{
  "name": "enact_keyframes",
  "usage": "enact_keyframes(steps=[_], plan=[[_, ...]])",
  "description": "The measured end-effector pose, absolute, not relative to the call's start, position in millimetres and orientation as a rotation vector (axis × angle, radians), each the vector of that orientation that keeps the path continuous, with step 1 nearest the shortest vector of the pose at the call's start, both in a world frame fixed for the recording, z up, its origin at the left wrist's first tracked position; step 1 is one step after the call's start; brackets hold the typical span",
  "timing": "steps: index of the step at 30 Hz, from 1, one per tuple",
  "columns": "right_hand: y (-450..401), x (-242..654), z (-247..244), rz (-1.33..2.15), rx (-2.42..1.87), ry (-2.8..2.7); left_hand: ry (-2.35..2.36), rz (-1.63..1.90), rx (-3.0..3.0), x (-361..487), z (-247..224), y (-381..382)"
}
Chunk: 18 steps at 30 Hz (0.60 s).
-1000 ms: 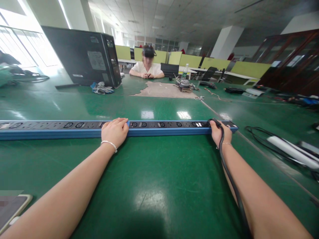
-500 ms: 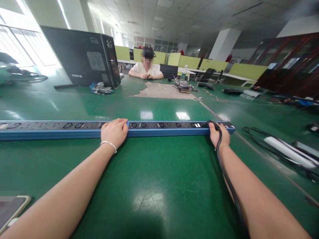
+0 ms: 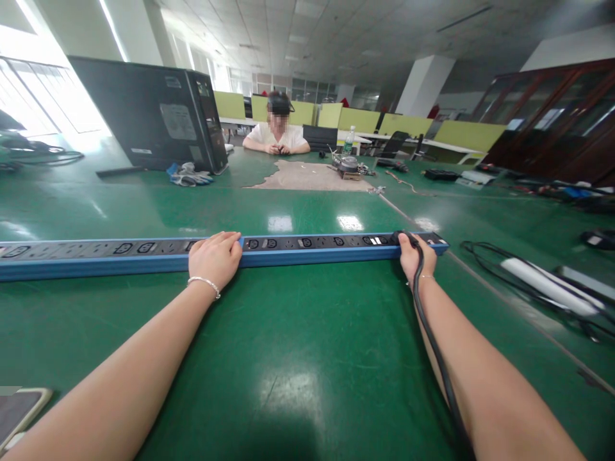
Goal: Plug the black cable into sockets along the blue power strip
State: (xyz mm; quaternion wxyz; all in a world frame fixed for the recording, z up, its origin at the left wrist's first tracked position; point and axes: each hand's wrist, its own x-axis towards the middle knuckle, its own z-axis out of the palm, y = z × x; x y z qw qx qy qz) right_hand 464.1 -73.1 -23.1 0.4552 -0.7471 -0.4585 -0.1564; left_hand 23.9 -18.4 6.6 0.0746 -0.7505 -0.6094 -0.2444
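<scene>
A long blue power strip (image 3: 307,257) with a black face of several sockets lies across the green table (image 3: 307,326). My left hand (image 3: 215,259) is wrapped over the strip near the middle of the view, its fingers closed on the far edge. Toward the strip's right end, my right hand (image 3: 417,256) grips a black power plug (image 3: 400,237) at the socket face. From that plug a black cord (image 3: 427,320) runs down along my right forearm. The plug's contact with the socket is hidden by my fingers.
A black computer case (image 3: 148,115) stands at the back left, with work gloves (image 3: 189,175) beside it. Across the table sits a person (image 3: 278,131). Coiled cables and a white bar (image 3: 552,286) lie to the right. A phone (image 3: 19,413) is at the lower left.
The whole view has shifted slightly, so the strip and both hands appear a little farther left. Both hands keep their holds on the strip and the plug.
</scene>
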Motion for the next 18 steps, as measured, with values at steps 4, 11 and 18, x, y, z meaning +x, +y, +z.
enact_keyframes(steps=[4,11,18], plan=[[-75,459,-22,-0.412,-1.808,-1.003,-1.833,-0.75,-2.246,24,7,-20],[-75,459,-2,-0.518,-1.717,-0.743,-1.837,-0.747,-2.235,25,8,-21],[-70,396,9,-0.275,-1.578,-1.206,-1.843,-0.762,-2.221,25,6,-21]])
